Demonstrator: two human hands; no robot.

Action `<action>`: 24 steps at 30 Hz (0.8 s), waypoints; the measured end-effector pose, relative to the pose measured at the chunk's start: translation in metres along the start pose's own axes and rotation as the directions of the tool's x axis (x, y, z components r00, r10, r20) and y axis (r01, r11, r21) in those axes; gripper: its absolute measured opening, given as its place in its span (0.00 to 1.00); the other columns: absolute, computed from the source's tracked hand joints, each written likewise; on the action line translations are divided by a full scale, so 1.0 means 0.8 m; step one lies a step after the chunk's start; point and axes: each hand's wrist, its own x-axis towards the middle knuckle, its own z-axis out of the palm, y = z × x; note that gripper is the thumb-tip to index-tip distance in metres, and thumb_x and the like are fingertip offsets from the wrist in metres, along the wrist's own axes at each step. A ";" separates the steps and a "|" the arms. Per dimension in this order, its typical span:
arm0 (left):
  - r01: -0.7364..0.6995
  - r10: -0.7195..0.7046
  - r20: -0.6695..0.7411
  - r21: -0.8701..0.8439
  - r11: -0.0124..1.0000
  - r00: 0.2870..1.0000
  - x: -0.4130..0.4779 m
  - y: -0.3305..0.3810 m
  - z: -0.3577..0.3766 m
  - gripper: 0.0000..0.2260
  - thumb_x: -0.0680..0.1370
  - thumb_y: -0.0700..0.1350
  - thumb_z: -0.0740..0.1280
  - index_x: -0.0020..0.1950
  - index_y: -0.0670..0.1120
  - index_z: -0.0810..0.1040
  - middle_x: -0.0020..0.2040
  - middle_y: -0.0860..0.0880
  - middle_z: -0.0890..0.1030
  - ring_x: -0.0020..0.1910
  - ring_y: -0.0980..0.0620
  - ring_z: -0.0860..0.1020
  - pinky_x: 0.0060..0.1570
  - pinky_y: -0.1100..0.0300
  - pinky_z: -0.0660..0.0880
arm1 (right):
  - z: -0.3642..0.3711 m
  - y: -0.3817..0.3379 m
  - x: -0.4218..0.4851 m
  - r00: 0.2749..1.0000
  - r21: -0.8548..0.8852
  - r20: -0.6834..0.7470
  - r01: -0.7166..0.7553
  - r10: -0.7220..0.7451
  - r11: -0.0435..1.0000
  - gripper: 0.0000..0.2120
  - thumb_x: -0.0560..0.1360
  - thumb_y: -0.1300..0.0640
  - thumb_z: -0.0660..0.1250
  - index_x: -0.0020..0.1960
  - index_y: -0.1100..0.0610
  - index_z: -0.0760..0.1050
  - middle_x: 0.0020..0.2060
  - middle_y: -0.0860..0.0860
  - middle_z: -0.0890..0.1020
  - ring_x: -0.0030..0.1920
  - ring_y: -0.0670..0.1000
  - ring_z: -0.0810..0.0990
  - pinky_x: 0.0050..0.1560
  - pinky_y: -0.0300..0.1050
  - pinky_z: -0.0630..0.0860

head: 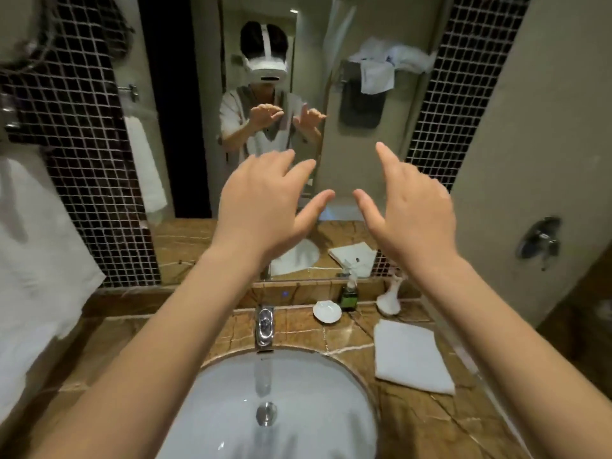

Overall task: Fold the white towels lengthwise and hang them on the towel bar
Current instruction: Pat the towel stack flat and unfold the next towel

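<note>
The left hand and the right hand are raised side by side above the basin, backs to the camera, fingers straight and spread, thumbs pointing toward each other with a gap between; neither has hold of anything. This reads as a reach or a pause between steps, not a fold in progress; no cloth lies between the hands.

Below the right forearm a folded towel lies flat on the marble counter, just beside the basin and apart from the faucet; it is probably set there to keep dry and within easy reach. Behind it, against the back ledge, stand a white shell dish, a small green bottle and a white vase; they are tucked well back, which leaves the counter front free for folding.

At the far left a large white towel hangs down, blurred; what carries it is out of clear view. Beside it, left of the mirror, a narrow hanging towel drapes lengthwise from a chrome towel bar; whether that is a reflection I cannot tell. High in the mirror a rack holds rumpled towels; these seem to await folding.
</note>
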 end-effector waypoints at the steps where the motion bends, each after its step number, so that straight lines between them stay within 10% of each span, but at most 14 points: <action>1: -0.027 0.028 0.008 -0.035 0.999 1.000 0.005 0.013 0.011 0.29 0.77 0.63 0.47 0.67 0.48 0.72 0.62 0.47 0.77 0.61 0.47 0.73 0.57 0.51 0.70 | -0.001 0.014 -0.007 0.999 -0.031 0.015 -0.034 0.034 0.999 0.32 0.77 0.39 0.53 0.77 0.53 0.55 0.57 0.54 0.77 0.55 0.56 0.77 0.57 0.58 0.73; 12: -0.268 0.295 0.042 -0.309 0.913 0.955 0.042 0.145 0.127 0.27 0.78 0.63 0.50 0.68 0.48 0.72 0.66 0.44 0.74 0.67 0.44 0.70 0.66 0.48 0.65 | -0.018 0.152 -0.098 0.940 -0.336 0.040 -0.306 0.338 0.891 0.32 0.78 0.38 0.51 0.77 0.51 0.54 0.61 0.53 0.76 0.60 0.56 0.75 0.63 0.58 0.69; 24: -0.335 0.379 0.133 -0.269 0.903 0.916 0.059 0.243 0.275 0.28 0.78 0.62 0.49 0.66 0.46 0.73 0.62 0.43 0.76 0.62 0.43 0.73 0.60 0.49 0.67 | 0.116 0.270 -0.146 0.921 -0.374 0.214 -0.229 0.324 0.899 0.31 0.78 0.39 0.52 0.77 0.50 0.54 0.67 0.56 0.72 0.66 0.57 0.70 0.69 0.60 0.62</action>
